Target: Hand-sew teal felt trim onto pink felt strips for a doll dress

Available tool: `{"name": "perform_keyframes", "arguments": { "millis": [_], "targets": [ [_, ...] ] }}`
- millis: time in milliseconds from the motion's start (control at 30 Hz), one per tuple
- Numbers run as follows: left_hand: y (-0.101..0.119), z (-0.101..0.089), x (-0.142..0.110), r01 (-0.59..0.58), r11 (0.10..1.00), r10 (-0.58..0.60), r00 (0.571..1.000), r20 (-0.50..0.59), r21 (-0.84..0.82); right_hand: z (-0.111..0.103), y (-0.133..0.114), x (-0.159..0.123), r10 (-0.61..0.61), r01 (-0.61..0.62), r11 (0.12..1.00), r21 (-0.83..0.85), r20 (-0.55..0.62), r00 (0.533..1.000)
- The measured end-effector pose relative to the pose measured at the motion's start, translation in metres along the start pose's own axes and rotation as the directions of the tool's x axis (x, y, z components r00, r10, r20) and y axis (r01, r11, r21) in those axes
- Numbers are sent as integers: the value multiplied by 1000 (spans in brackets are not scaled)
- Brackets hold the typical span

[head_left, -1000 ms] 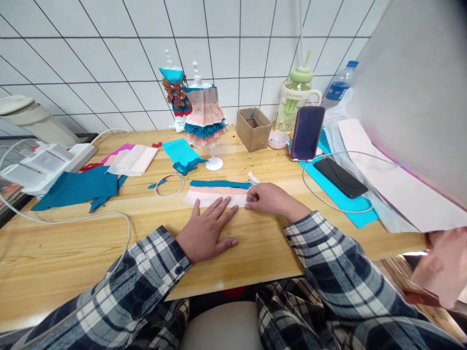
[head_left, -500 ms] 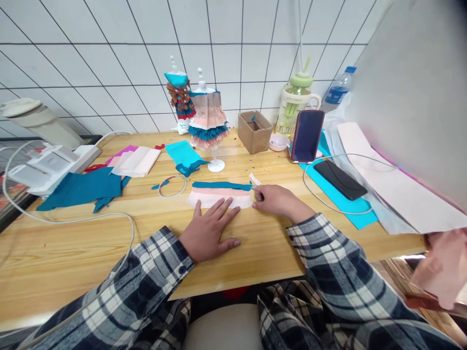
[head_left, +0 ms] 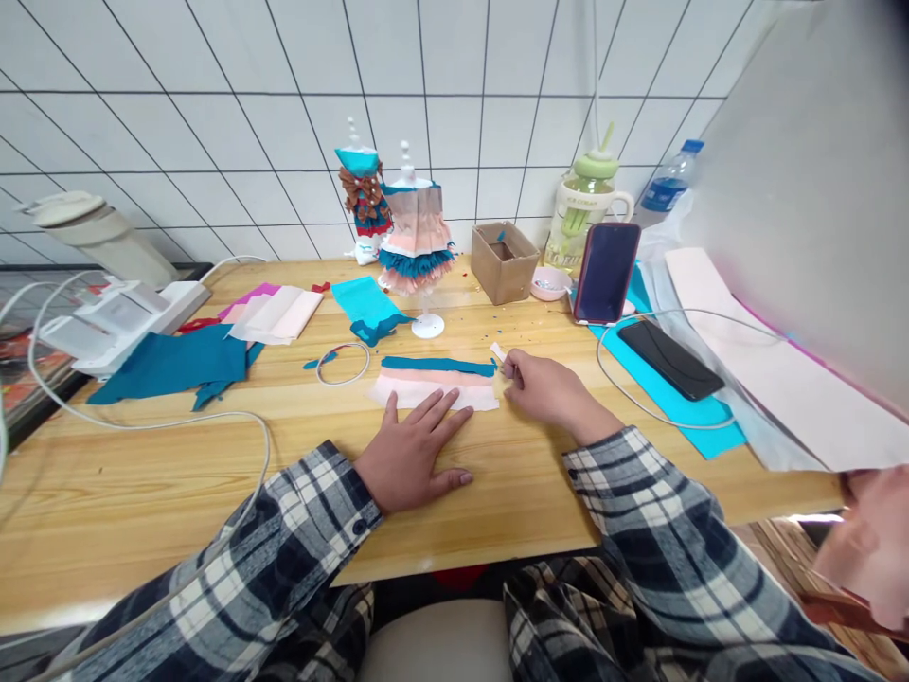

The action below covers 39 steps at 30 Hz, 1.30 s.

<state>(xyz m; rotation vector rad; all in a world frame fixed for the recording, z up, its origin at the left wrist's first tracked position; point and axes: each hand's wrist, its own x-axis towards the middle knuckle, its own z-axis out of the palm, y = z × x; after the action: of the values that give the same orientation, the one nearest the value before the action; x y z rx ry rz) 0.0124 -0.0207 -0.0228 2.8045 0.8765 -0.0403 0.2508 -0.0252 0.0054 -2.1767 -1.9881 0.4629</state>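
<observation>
A layered strip of crepe paper lies flat on the wooden table, with a teal band [head_left: 436, 366] along the top, a peach band [head_left: 426, 378] below and a pale pink layer [head_left: 394, 389] nearest me. My left hand [head_left: 412, 459] is spread flat, its fingertips resting on the pale pink layer. Just beyond the strip's right end, my right hand [head_left: 543, 393] is closed in a pinch. What its fingers hold, if anything, is hidden. A small pale paper scrap [head_left: 498, 351] lies by its fingertips.
Behind the strip stand two small dress forms in paper dresses, the nearer one [head_left: 416, 223] on a white base. A cardboard box [head_left: 504, 270], upright phone [head_left: 606, 275] and drink jug [head_left: 586, 204] are at the back right. Teal paper [head_left: 170, 365] and a cable ring [head_left: 343, 365] lie left.
My right hand has drawn slightly away from the strip's right end, and the metallic glint at its fingertips no longer shows. My left hand stays on the paper. The view has shifted a little.
</observation>
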Motion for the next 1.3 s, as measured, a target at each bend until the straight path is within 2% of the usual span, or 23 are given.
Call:
{"name": "perform_keyframes", "arguments": {
  "millis": [33,100,133,200,267,333,433,500,733,1067,1200,1300],
  "targets": [
    [0,0,0,-7,1000,7,1000,-5,-4,1,-3,-1,-90,92,995,33,-35,995],
    [-2,-1,1,-31,999,30,999,-29,-24,6,-12,-2,-277,283,957,65,-89,957],
    [-4,-3,0,-41,998,39,998,-57,-38,10,-17,-3,-340,347,936,61,-94,936],
    [-15,-10,-1,-44,996,32,988,-150,-75,17,-24,-3,-393,396,918,34,-58,917],
    [-32,-20,-5,-21,993,-11,964,-266,-119,22,-25,-2,-396,396,918,12,-13,918],
    [-53,-29,-9,7,988,-56,949,-311,-156,23,-21,0,-397,397,918,8,20,917],
    [-79,-35,-16,82,989,-106,972,-210,-122,20,-11,4,-393,393,919,8,36,919],
    [-87,-33,-18,109,987,-127,979,-156,-119,16,-5,6,-386,385,923,13,55,921],
    [-84,-27,-16,118,973,-151,975,-163,-200,14,3,9,-377,373,926,62,73,923],
    [-81,-19,-9,236,969,-245,948,-202,-70,16,5,10,-386,381,922,70,68,920],
    [-81,-18,-9,284,955,-295,934,-200,-79,14,6,9,-382,379,924,48,85,920],
    [-81,-18,-10,320,944,-329,923,-198,-77,11,-3,2,-418,418,908,4,1,908]
  ]
}}
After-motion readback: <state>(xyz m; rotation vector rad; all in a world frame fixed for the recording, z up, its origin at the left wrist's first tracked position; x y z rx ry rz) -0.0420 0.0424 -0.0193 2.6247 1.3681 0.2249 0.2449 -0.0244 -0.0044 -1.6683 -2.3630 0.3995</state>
